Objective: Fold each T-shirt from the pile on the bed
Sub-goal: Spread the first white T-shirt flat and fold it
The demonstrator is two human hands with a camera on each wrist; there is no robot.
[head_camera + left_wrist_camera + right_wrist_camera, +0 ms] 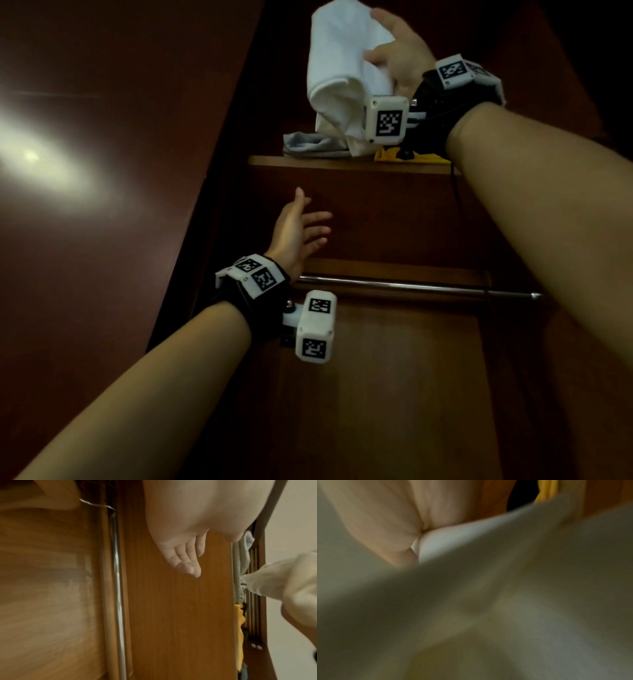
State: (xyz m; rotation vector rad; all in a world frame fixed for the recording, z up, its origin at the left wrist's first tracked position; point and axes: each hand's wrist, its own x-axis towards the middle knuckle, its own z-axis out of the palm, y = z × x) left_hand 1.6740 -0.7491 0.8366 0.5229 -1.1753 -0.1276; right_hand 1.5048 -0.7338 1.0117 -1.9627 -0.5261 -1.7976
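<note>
My right hand (394, 44) holds a folded white T-shirt (339, 68) up above a dark wooden wardrobe shelf (342, 162), thumb pressed on the cloth. In the right wrist view the white T-shirt (488, 601) fills nearly the whole picture, blurred, against my palm (385, 520). A grey folded garment (311, 145) and a yellow one (424, 157) lie on that shelf under the shirt. Lower down, my left hand (301, 222) hangs with straight fingers in front of the wardrobe panel, holding nothing; the left wrist view shows its fingers (187, 555) spread against the wood.
A metal hanging rail (411, 286) runs across the wardrobe below my left hand. A glossy wardrobe door (102, 171) stands at the left. In the left wrist view the rail (118, 588) and the grey and yellow garments (240, 601) show at the shelf edge.
</note>
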